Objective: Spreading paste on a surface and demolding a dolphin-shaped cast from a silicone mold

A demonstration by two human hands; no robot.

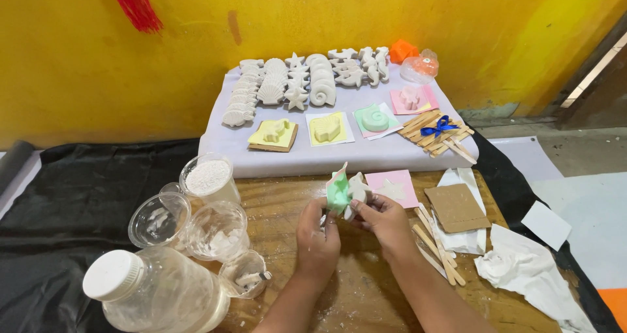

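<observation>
**Both hands on a green mould at the centre of the frame**

We see the left hand (318, 232) and the right hand (385, 220) meeting just below the middle of the frame, over a wooden surface (366, 294) dusted with white powder. Between them they hold a soft green mould (338, 190) with a white plaster shape (358, 188) sitting against it — the left grip closes on the mould's lower left side, the right grip pinches the mould and shape from the right. The mould is lifted clear of the wood.

Just right of the hands lies a pink card (396, 186) bearing a pale star, then a brown cardboard square (456, 207), some wooden sticks (439, 249) and crumpled white paper (522, 267) toward the lower right.

In the lower left stand clear plastic cups (196, 218), one filled with white powder (208, 175), and a large clear jar (157, 294) with a white lid.

Across the upper middle, a white-covered platform (339, 153) carries rows of white plaster sea shapes (304, 78), four coloured moulds (326, 129) on cards, and a stick bundle (437, 132) tied with blue ribbon — all against a yellow wall (326, 13).
</observation>
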